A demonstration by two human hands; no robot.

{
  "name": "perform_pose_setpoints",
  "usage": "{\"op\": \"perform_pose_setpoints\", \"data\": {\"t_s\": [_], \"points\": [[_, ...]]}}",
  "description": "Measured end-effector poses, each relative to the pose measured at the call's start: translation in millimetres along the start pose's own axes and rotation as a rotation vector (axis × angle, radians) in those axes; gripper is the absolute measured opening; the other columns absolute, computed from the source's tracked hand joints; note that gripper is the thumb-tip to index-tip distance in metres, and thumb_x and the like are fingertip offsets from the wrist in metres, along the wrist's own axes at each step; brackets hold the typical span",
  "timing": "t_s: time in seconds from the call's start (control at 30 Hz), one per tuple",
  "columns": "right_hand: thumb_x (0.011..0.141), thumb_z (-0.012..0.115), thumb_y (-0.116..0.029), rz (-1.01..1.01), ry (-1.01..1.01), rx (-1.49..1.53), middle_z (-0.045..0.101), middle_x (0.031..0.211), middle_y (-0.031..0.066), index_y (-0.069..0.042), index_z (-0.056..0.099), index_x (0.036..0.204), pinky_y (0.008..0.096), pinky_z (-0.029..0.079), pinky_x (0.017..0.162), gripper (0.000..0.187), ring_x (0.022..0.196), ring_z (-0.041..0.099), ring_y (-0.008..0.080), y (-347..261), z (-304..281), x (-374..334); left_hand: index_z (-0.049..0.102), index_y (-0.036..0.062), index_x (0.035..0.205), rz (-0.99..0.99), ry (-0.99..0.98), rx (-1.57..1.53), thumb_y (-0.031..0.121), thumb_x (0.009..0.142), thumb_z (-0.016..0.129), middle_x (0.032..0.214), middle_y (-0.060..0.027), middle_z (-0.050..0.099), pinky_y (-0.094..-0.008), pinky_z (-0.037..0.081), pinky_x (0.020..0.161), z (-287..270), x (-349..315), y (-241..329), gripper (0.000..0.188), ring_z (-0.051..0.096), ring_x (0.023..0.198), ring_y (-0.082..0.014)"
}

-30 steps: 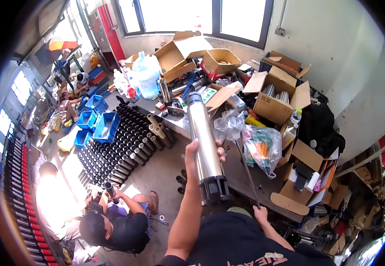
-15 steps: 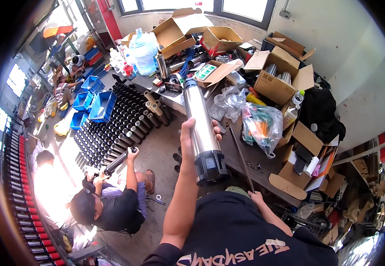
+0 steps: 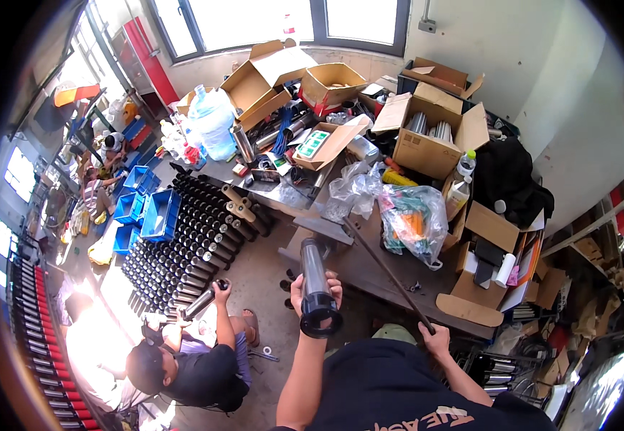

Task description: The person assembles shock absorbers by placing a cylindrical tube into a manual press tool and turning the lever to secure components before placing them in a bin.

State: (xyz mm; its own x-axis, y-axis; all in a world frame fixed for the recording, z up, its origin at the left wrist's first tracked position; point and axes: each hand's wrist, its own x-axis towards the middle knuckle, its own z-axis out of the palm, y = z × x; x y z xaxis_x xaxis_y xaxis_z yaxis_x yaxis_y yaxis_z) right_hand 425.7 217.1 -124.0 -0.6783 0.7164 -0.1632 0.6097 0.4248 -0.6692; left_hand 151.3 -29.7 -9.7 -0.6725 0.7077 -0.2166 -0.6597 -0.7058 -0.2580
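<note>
My left hand (image 3: 316, 290) is wrapped around a silver metal cylinder (image 3: 312, 264) with a black collar at its near end, held upright above the floor in front of the workbench (image 3: 369, 269). My right hand (image 3: 435, 338) grips the near end of a long thin dark rod (image 3: 387, 274), which slants up and left across the bench top. Below and to the left a crouching person (image 3: 196, 365) in a black shirt holds up a similar cylinder (image 3: 203, 300) beside rows of black-capped cylinders (image 3: 183, 244) standing on the floor.
The bench carries plastic bags (image 3: 407, 219), open cardboard boxes (image 3: 430, 140), a water jug (image 3: 211, 129) and loose parts. Blue bins (image 3: 148, 212) sit left of the cylinder rows. Red-tipped tubes (image 3: 35, 316) line the far left. More boxes crowd the right side.
The cylinder in my left hand has come down and toward me, off the line of the bench. The crouching person has lifted a cylinder from the floor rows.
</note>
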Motion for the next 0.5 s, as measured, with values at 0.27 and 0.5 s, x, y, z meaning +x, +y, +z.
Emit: {"op": "perform_pose_setpoints", "data": {"t_s": [0.27, 0.5], "points": [[0.087, 0.075, -0.030, -0.284, -0.109, 0.093, 0.043, 0.051, 0.0142, 0.003, 0.063, 0.070, 0.0356, 0.036, 0.048, 0.039, 0.047, 0.040, 0.0141, -56, -54, 83, 0.062, -0.0064, 0.101, 0.336, 0.316, -0.053, 0.031, 0.083, 0.071, 0.106, -0.0222, 0.056, -0.0365, 0.064, 0.076, 48, 93, 33, 0.042, 0.060, 0.093, -0.0324], [0.085, 0.076, -0.034, -0.600, -0.104, -0.100, 0.057, 0.056, 0.0148, -0.005, 0.074, 0.077, 0.0371, 0.044, 0.051, 0.030, 0.048, 0.058, 0.0209, -78, -101, 251, 0.062, -0.0037, 0.094, 0.017, 0.325, -0.023, 0.035, 0.092, 0.058, 0.098, -0.0197, 0.058, -0.0332, 0.063, 0.071, 76, 131, 92, 0.039, 0.058, 0.092, -0.0307]]}}
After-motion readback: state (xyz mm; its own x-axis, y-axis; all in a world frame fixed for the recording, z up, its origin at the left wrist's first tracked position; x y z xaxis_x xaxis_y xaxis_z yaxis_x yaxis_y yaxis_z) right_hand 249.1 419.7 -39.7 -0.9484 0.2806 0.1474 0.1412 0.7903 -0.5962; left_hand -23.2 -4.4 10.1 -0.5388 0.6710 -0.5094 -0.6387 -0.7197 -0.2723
